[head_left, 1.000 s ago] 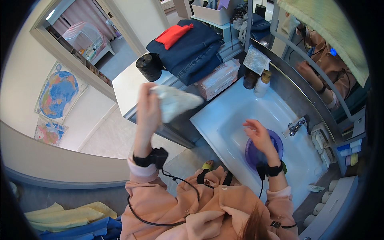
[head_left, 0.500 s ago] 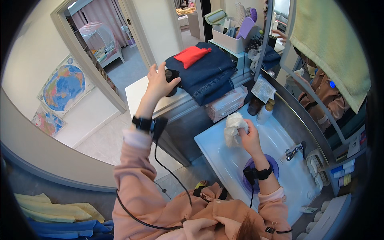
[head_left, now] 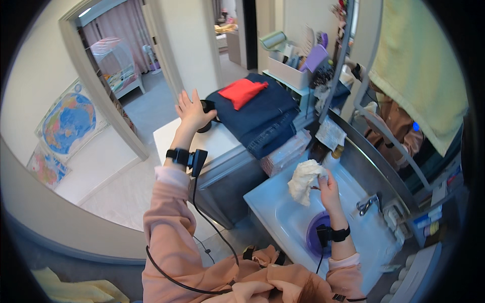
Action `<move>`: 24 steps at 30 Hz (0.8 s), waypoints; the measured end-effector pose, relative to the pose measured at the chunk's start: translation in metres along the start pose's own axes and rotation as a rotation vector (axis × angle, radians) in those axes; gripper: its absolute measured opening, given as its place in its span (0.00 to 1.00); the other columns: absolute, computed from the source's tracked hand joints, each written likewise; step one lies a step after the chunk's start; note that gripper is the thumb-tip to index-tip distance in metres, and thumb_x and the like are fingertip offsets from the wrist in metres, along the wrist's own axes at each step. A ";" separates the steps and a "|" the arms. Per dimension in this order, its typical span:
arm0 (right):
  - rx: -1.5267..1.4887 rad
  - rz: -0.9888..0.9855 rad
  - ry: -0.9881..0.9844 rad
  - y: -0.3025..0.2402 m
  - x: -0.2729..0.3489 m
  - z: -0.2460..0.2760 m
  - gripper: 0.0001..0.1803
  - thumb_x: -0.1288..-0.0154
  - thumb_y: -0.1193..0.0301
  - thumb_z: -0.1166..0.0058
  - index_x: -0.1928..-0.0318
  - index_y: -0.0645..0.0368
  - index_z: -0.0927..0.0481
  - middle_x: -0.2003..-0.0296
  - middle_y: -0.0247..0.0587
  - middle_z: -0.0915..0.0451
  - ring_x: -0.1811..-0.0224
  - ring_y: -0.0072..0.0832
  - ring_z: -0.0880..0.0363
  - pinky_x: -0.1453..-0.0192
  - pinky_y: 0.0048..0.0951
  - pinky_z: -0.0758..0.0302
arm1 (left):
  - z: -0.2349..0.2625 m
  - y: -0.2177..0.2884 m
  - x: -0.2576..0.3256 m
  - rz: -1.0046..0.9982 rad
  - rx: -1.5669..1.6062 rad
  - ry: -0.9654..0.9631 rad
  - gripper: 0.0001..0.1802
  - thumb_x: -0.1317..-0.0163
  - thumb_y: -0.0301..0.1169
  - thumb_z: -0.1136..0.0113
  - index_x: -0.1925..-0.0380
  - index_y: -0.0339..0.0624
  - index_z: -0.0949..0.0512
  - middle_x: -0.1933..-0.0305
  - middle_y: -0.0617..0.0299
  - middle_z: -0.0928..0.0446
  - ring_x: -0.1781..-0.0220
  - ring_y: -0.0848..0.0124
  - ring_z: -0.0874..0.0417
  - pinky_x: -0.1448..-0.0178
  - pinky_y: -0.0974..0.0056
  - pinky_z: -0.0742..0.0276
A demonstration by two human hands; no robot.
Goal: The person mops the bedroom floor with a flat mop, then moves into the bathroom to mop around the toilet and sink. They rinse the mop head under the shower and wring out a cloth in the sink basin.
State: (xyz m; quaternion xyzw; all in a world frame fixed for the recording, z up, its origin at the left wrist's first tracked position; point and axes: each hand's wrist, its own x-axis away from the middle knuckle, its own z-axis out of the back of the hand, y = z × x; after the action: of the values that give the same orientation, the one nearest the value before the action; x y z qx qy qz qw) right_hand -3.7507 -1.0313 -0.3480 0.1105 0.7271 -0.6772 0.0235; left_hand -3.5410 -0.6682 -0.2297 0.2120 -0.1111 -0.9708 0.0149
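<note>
My left hand [head_left: 193,112] is over the white countertop, its fingers spread apart. Its thumb side lies against or just in front of a round black object [head_left: 206,120], partly hidden by the hand; I cannot tell whether they touch. Beside it lie folded dark blue jeans [head_left: 262,123] with a red pouch [head_left: 242,94] on top. Above the white sink [head_left: 262,194], my right hand [head_left: 329,191] pinches a crumpled white cloth or tissue [head_left: 305,182], which hangs off the fingertips. A purple basin [head_left: 314,235] sits in the sink, partly behind my right wrist.
A soft tissue pack [head_left: 285,151] and bottles [head_left: 332,159] line the sink's far edge. A chrome faucet [head_left: 369,203] stands at the right. Behind the jeans is a white organizer box [head_left: 288,70] of brushes. A yellow towel [head_left: 419,70] hangs by the mirror.
My view has shifted, so the counter and jeans sit lower in the picture. The right hand has turned a little, with the white cloth still in it. The left hand stays beside the black object.
</note>
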 end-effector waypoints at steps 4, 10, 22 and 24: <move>0.212 -0.269 0.106 0.008 0.044 0.058 0.15 0.28 0.67 0.64 0.49 0.61 0.30 0.63 0.33 0.24 0.66 0.20 0.24 0.69 0.23 0.25 | 0.019 0.080 0.059 -0.542 0.482 0.479 0.35 0.49 0.37 0.37 0.41 0.39 0.38 0.36 0.39 0.44 0.33 0.45 0.46 0.33 0.49 0.49; 0.290 -0.415 0.248 0.066 0.142 0.156 0.17 0.29 0.66 0.62 0.48 0.64 0.27 0.46 0.40 0.31 0.46 0.26 0.32 0.46 0.30 0.31 | -0.056 0.205 0.198 -0.835 1.064 -0.515 0.20 0.46 0.34 0.38 0.53 0.44 0.27 0.39 0.44 0.38 0.35 0.50 0.39 0.35 0.55 0.41; 1.003 -0.602 0.012 0.200 0.220 0.212 0.26 0.46 0.67 0.46 0.43 0.50 0.28 0.32 0.61 0.59 0.31 0.57 0.58 0.32 0.45 0.44 | -0.275 0.314 0.409 0.027 0.858 -1.612 0.30 0.37 0.42 0.48 0.39 0.41 0.39 0.38 0.49 0.37 0.41 0.59 0.31 0.42 0.54 0.31; 1.031 -0.668 -0.054 0.215 0.223 0.203 0.30 0.47 0.67 0.45 0.41 0.50 0.32 0.32 0.60 0.63 0.31 0.58 0.60 0.32 0.44 0.45 | -0.290 0.315 0.430 0.193 0.773 -1.612 0.32 0.37 0.43 0.49 0.36 0.44 0.44 0.37 0.50 0.38 0.39 0.57 0.34 0.43 0.51 0.32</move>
State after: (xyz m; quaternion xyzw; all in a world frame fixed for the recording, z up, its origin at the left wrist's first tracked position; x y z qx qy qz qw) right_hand -3.9499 -1.1914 -0.6166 -0.1432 0.3004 -0.9151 -0.2279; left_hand -3.8179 -1.0683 -0.5925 -0.5537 -0.4240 -0.7143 -0.0583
